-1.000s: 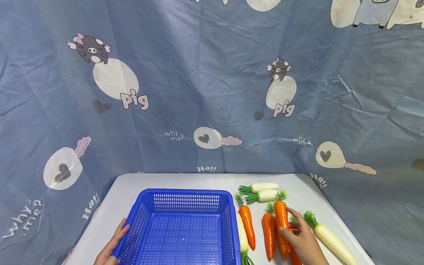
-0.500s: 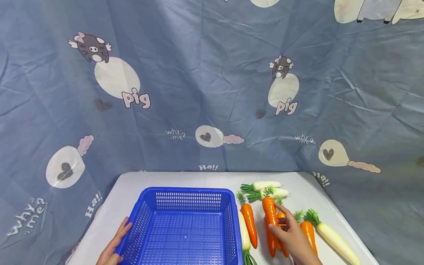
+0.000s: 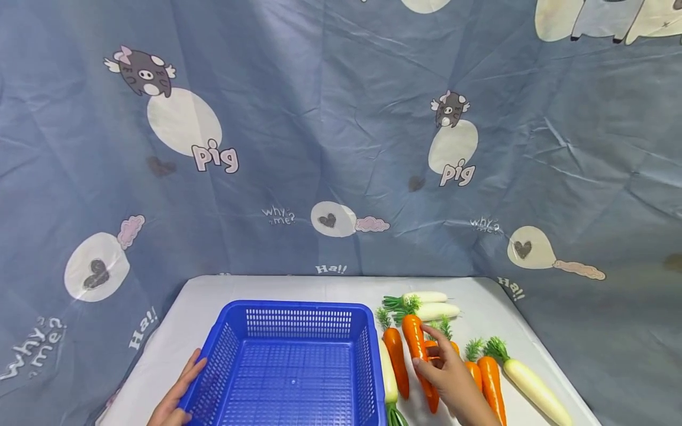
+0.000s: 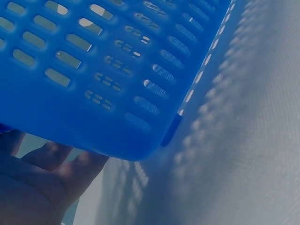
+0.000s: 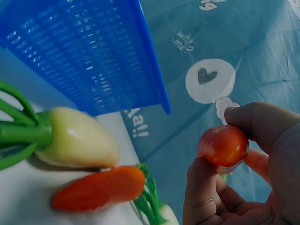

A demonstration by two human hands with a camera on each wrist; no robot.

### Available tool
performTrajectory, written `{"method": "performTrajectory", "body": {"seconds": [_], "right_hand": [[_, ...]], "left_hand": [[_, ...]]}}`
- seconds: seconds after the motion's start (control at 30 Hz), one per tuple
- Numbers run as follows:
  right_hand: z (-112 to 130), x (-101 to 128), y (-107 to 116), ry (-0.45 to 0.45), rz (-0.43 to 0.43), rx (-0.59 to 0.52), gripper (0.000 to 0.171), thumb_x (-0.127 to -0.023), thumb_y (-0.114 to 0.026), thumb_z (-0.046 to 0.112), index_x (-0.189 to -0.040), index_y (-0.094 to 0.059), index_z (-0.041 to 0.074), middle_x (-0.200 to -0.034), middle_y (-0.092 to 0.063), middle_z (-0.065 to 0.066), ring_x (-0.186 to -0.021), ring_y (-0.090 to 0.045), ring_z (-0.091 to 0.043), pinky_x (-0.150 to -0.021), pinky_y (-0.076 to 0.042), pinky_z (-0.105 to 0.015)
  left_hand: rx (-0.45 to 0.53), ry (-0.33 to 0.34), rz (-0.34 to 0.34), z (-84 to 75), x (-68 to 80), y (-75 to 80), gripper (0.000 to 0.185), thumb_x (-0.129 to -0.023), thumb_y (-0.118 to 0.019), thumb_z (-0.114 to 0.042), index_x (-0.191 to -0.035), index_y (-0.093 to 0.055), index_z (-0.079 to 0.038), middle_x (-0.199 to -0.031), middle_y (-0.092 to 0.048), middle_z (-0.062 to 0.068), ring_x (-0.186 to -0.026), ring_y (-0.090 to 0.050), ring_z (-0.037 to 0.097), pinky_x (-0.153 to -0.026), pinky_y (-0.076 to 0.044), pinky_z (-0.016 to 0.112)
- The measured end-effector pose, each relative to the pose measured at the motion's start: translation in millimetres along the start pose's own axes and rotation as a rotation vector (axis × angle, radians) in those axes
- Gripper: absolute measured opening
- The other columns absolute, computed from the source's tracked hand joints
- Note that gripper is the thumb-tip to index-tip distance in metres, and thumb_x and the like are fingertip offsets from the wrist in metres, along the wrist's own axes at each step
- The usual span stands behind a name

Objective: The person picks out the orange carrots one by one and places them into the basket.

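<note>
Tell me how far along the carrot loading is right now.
Done: nothing; the blue basket is empty. In hand: the right hand grips one carrot lifted off the table, while the left hand rests on the basket's side. Left: the other carrots and white radishes beside it.

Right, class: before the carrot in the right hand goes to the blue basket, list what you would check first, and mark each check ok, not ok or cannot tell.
1. Right hand grips the carrot between thumb and fingers: ok.
2. Carrot lifted off the white table: ok, by the right wrist view.
3. Blue basket holds nothing inside: ok.
4. Left hand rests against the basket's near left corner: ok.
5. How firm the grip is: cannot tell.
6. Carrot on the table beside the basket's right wall, below the path: ok.
</note>
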State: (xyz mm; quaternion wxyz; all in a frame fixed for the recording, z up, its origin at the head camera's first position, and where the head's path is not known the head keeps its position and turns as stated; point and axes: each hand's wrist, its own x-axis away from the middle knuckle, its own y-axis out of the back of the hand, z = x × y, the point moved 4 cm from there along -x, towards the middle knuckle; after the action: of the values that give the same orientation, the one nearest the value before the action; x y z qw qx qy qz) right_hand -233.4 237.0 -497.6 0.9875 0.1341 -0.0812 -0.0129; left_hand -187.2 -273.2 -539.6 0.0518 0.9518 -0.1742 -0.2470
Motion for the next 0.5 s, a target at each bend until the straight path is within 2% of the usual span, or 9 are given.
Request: {"method": "performTrajectory", "body": {"seconds": [0.27,0.4,0.5], "right_hand": [[16,-3,-14,0.067,-0.005,0.032,0.066,-0.082,-0.076,0.025,-0.135,-0.043,0.045,-0.105,-0.054,-0.013,-0.081,-0.055,-0.024,-0.063,-0.049,-0.034],[21,-5,-21,0.086,0.017,0.035,0.067,-0.083,-0.074,0.021,-0.137,-0.042,0.042,-0.105,-0.054,-0.015,-0.081,-0.056,-0.025,-0.065,-0.051,-0.037],[23,-7,-27,0.088,0.032,0.035,0.067,-0.084,-0.073,0.02,-0.139,-0.04,0.04,-0.106,-0.055,-0.015,-0.082,-0.056,-0.025,-0.067,-0.052,-0.041]], "left_hand": [[0.01,-0.043,-0.002,-0.6,1.4,0.5,0.091,-0.054,-0.03,0.018,-0.144,-0.013,0.017,-0.162,0.006,-0.004,-0.138,-0.01,-0.013,-0.094,-0.027,0.01],[-0.015,-0.016,0.0,-1.1,1.4,0.1,0.091,-0.055,-0.032,0.017,-0.144,-0.014,0.017,-0.162,0.004,-0.007,-0.137,-0.011,-0.014,-0.091,-0.027,0.01],[-0.029,0.03,-0.016,-1.5,2.0,0.1,0.091,-0.055,-0.034,0.015,-0.145,-0.016,0.015,-0.162,0.002,-0.01,-0.136,-0.011,-0.017,-0.091,-0.028,0.011]]}}
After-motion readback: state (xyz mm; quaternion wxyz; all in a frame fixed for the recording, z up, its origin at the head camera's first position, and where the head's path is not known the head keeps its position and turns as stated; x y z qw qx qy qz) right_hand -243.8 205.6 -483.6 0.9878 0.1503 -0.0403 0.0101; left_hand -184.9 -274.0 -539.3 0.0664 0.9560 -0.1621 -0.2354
